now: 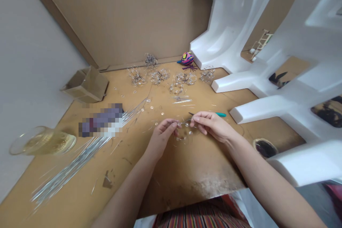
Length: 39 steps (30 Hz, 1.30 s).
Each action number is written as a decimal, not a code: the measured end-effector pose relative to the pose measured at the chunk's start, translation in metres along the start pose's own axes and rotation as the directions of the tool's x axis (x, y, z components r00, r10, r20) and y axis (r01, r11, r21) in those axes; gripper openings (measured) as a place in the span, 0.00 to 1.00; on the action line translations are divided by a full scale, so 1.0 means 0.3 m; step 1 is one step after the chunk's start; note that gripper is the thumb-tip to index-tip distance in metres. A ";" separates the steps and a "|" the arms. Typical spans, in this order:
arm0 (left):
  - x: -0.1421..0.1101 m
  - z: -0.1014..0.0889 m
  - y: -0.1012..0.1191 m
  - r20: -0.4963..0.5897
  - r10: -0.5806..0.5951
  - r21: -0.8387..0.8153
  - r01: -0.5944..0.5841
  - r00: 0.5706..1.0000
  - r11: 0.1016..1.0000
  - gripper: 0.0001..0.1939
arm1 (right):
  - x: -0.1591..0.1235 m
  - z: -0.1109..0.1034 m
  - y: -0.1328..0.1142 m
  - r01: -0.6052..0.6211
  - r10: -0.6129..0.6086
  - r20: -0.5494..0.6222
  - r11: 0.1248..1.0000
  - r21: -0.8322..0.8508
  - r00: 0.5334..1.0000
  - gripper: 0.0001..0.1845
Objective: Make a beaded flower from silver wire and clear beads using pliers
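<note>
Between my two hands is a thin wire piece with clear beads (184,124), pinched at both ends over the table. My left hand (163,130) closes thumb against fingers on its left end. At the other end my right hand (208,123) grips the wire between thumb and fingertips. Just below hangs or lies a loop with more clear beads (184,138); I cannot tell whether it joins the held wire. Behind my right hand lies a tool with a green handle (221,114), its dark tip partly showing. A few loose clear beads (162,113) are scattered nearby.
Several finished-looking wire-and-bead clusters (159,75) stand at the back beside a colourful ball (187,58). Short cut wires (182,99) lie before them. A long wire bundle (77,164), cardboard box (89,85) and glass (44,140) are left; white moulded foam (251,114) borders the right.
</note>
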<state>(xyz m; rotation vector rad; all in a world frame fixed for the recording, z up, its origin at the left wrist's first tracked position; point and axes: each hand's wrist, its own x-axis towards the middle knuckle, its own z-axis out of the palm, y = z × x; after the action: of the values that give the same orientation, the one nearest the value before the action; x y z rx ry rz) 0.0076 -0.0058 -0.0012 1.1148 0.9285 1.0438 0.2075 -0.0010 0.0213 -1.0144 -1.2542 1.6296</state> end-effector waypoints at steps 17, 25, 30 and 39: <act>0.011 0.006 -0.013 0.061 -0.204 -0.110 0.210 0.977 0.972 0.12 | -0.007 -0.004 -0.013 0.184 -0.362 -0.351 0.875 -0.448 0.864 0.13; 0.019 0.002 -0.018 0.061 -0.200 -0.289 0.209 0.978 0.934 0.09 | -0.004 -0.009 -0.022 -0.019 -0.030 -0.153 0.950 -0.312 0.988 0.16; 0.016 0.004 -0.015 0.060 -0.218 -0.301 0.226 0.974 0.927 0.08 | -0.004 0.000 -0.018 -0.016 -0.006 -0.082 0.963 -0.267 0.997 0.15; 0.005 0.010 0.009 0.096 -0.225 -0.244 0.243 0.969 0.939 0.09 | -0.008 -0.004 -0.016 -0.009 -0.006 -0.051 0.959 -0.283 0.999 0.15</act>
<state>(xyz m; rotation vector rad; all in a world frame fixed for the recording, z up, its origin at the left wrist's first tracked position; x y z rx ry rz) 0.0104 -0.0047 0.0019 0.7994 0.8249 0.8949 0.2100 -0.0022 0.0261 -1.2221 -1.4806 1.4412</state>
